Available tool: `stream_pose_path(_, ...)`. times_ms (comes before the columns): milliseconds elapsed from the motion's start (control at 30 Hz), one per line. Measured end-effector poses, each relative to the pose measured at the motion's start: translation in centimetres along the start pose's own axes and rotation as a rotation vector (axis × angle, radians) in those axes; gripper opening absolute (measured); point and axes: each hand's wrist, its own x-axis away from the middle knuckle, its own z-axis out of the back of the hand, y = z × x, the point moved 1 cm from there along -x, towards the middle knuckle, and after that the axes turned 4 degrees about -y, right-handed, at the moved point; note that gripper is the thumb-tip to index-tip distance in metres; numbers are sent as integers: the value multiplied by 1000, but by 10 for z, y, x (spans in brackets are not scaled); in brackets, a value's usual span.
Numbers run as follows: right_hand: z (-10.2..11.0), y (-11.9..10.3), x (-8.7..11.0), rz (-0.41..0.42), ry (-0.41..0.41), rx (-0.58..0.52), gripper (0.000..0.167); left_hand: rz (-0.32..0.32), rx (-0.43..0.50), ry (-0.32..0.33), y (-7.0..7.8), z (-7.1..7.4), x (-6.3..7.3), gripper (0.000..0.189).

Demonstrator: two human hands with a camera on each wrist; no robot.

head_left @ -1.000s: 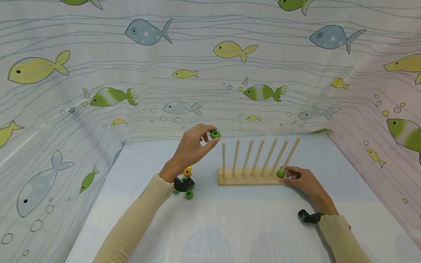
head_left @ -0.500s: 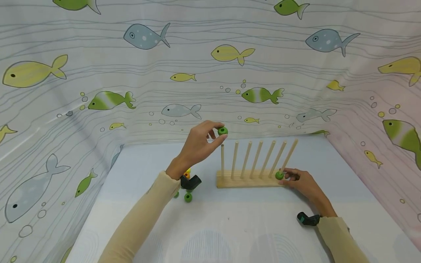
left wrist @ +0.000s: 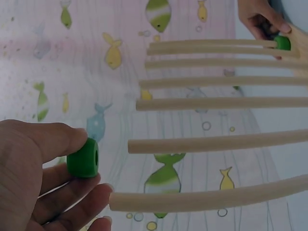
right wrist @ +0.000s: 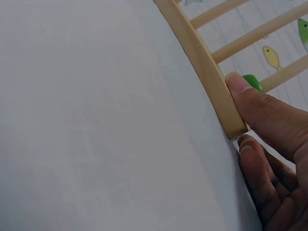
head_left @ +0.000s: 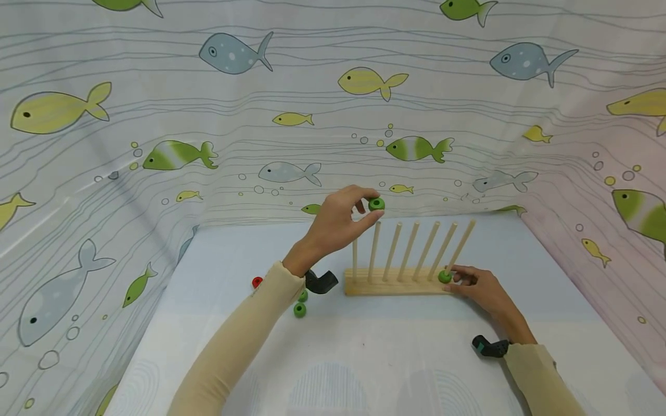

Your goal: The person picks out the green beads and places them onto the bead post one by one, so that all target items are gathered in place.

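Note:
My left hand (head_left: 337,222) pinches a green bead (head_left: 377,204) between thumb and fingers, above the left pegs of a wooden peg rack (head_left: 395,288). In the left wrist view the held bead (left wrist: 81,160) shows its hole facing the peg tops, apart from them. Another green bead (head_left: 444,277) sits low on the rightmost peg. At that end of the rack, my right hand (head_left: 481,294) holds the base. Its thumb lies over the base beside the green bead (right wrist: 252,82), and the other fingers curl at the end in the right wrist view.
On the table (head_left: 364,364), left of the rack, lie a green bead (head_left: 299,310), another green bead (head_left: 303,296) and a red bead (head_left: 257,282). The left forearm hides part of that area. A fish-patterned curtain (head_left: 312,92) stands behind and at both sides.
My left hand has moved right with the green bead, from left of the first peg to over the left pegs. A red bead has come into view. The right hand stays at the rack's end.

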Motion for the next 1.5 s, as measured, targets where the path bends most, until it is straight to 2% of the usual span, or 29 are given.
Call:
stream_pose_path(467, -1, 3, 2, -16, 6, -8, 66, -42, -26, -80, 20, -23, -27, 30)
stream_pose_path(800, 0, 2, 1, -16, 0, 5, 65, -36, -75, -131, 31, -37, -44, 31)
stream_pose_path(1233, 1, 0, 0, -31, 6, 39, 67, -41, -60, -184, 49, -56, -62, 32)
stream_pose_path(1500, 2, -3, -1, -30, -3, 29, 67, -40, -121, -220, 59, -70, -70, 34)
